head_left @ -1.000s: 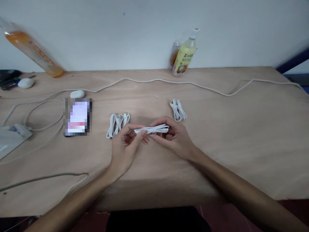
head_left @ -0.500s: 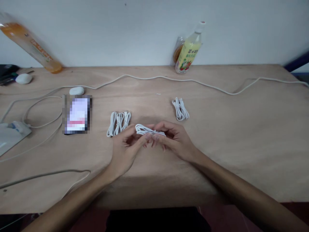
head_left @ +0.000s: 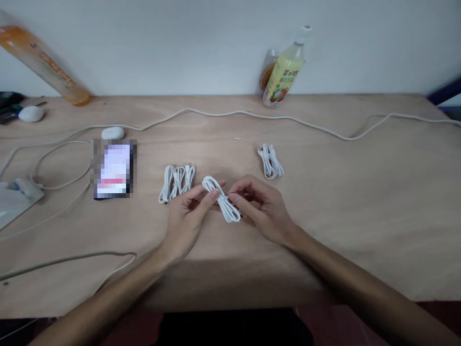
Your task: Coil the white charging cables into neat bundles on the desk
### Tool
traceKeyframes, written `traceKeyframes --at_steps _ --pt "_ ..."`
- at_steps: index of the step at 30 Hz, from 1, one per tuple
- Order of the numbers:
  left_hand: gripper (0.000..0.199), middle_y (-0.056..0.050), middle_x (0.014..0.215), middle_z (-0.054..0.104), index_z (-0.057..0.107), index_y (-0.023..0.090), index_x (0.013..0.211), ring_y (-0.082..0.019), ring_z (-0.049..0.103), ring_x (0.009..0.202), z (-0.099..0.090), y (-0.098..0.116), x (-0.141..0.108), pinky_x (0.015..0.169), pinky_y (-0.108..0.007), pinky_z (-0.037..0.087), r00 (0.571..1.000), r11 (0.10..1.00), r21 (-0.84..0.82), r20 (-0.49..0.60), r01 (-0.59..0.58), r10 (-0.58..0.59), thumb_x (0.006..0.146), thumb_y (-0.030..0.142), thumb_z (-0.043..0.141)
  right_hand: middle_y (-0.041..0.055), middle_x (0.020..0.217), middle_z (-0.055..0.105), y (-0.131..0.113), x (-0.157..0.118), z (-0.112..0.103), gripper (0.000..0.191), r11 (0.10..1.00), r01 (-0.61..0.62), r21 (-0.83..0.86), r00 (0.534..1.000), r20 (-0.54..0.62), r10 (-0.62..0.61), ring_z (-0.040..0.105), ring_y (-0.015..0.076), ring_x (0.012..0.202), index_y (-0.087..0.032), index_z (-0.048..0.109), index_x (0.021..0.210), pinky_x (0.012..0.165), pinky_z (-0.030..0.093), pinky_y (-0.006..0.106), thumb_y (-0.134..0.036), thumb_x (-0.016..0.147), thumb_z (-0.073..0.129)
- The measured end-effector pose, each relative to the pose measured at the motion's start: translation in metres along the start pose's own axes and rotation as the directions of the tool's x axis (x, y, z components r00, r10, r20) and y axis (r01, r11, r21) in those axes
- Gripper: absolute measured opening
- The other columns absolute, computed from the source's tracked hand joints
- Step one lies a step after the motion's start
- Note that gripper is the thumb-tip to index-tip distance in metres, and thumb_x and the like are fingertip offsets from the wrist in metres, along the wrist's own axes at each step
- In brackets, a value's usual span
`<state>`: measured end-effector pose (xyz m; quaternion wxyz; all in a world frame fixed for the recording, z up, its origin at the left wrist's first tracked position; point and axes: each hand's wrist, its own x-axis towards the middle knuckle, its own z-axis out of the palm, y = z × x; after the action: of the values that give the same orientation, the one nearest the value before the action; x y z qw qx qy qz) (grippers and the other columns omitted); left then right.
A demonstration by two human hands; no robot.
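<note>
A coiled white cable (head_left: 229, 210), bound at its middle, is held above the table in front of me. My left hand (head_left: 185, 218) grips it, thumb on top and fingers underneath. At the bound middle, the thumb and forefinger of my right hand (head_left: 264, 206) pinch at the coil's right side; what exactly lies between those fingertips is too small to make out. Just behind my left hand lie several similar white cable bundles (head_left: 177, 182) in a row. Farther back on the right are more bundled white cables (head_left: 271, 161), side by side.
On the wooden table (head_left: 342, 216), a phone (head_left: 114, 168) and a white earbud case (head_left: 113, 133) lie to the left. One long white cord (head_left: 237, 112) crosses the back. An orange bottle (head_left: 54, 72) and a yellow drink bottle (head_left: 284, 74) lean against the wall.
The held cable has turned from nearly level to slanting, its near end now down and to the right. My right fingers have shifted to its bound middle. The other bundles stay put.
</note>
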<state>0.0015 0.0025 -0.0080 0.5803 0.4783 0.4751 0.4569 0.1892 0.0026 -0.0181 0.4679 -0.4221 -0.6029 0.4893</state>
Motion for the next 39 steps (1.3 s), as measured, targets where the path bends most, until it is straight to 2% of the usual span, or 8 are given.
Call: traceKeyframes --at_steps 5,9,13,20,28,33,36,39 --pt "0.032 -0.006 0.094 0.087 0.088 0.022 0.113 -0.020 0.079 0.078 0.001 -0.002 0.001 0.080 -0.034 0.067 0.999 0.998 -0.052 0.012 0.042 -0.042 0.095 0.047 0.081 -0.0039 0.072 0.060 -0.002 -0.002 0.000 0.020 0.999 0.014 -0.032 1.000 -0.024 -0.015 0.049 0.0117 0.059 -0.022 0.064 0.086 0.055 0.038 0.027 -0.032 0.104 0.064" --pt "0.016 -0.003 0.084 0.083 0.090 0.024 0.099 -0.018 0.075 0.076 0.003 0.003 -0.002 0.078 -0.030 0.064 0.992 0.985 0.126 -0.039 -0.116 0.122 0.090 0.038 0.087 -0.0034 0.069 0.050 -0.005 -0.001 0.000 0.037 0.992 0.036 -0.120 0.999 0.033 -0.032 0.046 0.0137 0.063 -0.023 0.054 0.075 0.060 0.036 0.030 -0.036 0.110 0.055" --pt "0.004 -0.001 0.085 0.080 0.088 0.026 0.094 -0.016 0.070 0.073 0.003 0.003 -0.008 0.068 -0.026 0.058 0.953 0.906 0.323 -0.041 -0.273 0.301 0.090 0.028 0.087 -0.0030 0.072 0.050 -0.008 -0.002 0.002 0.037 0.991 0.025 -0.133 0.996 0.093 -0.013 0.047 0.0152 0.067 -0.024 0.050 0.078 0.064 0.036 0.031 -0.036 0.112 0.050" --pt "0.007 0.001 0.078 0.075 0.082 0.025 0.084 -0.014 0.066 0.069 0.002 0.001 -0.011 0.063 -0.025 0.052 0.919 0.839 0.431 -0.051 -0.334 0.392 0.089 0.026 0.088 -0.0015 0.079 0.052 -0.005 -0.006 0.011 0.031 0.979 0.011 -0.202 0.996 0.090 0.008 0.049 0.0177 0.073 -0.025 0.045 0.082 0.068 0.038 0.033 -0.031 0.112 0.044" --pt "0.014 0.002 0.070 0.071 0.081 0.023 0.077 -0.015 0.061 0.065 0.002 0.000 -0.007 0.061 -0.026 0.049 0.948 0.883 0.397 -0.082 -0.251 0.306 0.089 0.029 0.086 0.0003 0.083 0.055 0.000 -0.005 0.007 0.028 0.944 0.147 -0.296 0.982 0.155 -0.104 0.052 0.0202 0.079 -0.026 0.043 0.086 0.073 0.041 0.036 -0.026 0.114 0.042" --pt "0.007 -0.001 0.078 0.080 0.088 0.025 0.086 -0.019 0.072 0.075 0.002 0.004 -0.001 0.073 -0.030 0.060 0.984 0.954 0.254 -0.038 -0.158 0.174 0.089 0.030 0.083 0.0003 0.087 0.056 0.001 -0.002 0.000 0.027 0.947 0.197 -0.253 0.963 0.232 -0.138 0.054 0.0202 0.082 -0.026 0.044 0.090 0.078 0.044 0.036 -0.028 0.116 0.040" --pt "0.014 -0.003 0.082 0.084 0.090 0.025 0.090 -0.022 0.077 0.082 0.000 0.004 0.001 0.079 -0.034 0.064 0.997 0.983 0.172 -0.027 -0.064 0.070 0.088 0.037 0.087 0.0006 0.088 0.058 -0.002 -0.001 -0.003 0.027 0.959 0.184 -0.215 0.955 0.272 -0.122 0.054 0.0195 0.080 -0.026 0.045 0.091 0.077 0.046 0.036 -0.031 0.117 0.040" --pt "0.023 -0.005 0.086 0.085 0.090 0.023 0.095 -0.023 0.078 0.081 -0.001 -0.001 0.002 0.082 -0.038 0.067 0.999 0.997 0.063 0.007 0.046 -0.046 0.086 0.044 0.090 0.0014 0.089 0.059 -0.006 0.001 -0.005 0.026 0.959 0.194 -0.208 0.946 0.300 -0.126 0.054 0.0196 0.079 -0.026 0.047 0.091 0.075 0.047 0.036 -0.031 0.116 0.041"
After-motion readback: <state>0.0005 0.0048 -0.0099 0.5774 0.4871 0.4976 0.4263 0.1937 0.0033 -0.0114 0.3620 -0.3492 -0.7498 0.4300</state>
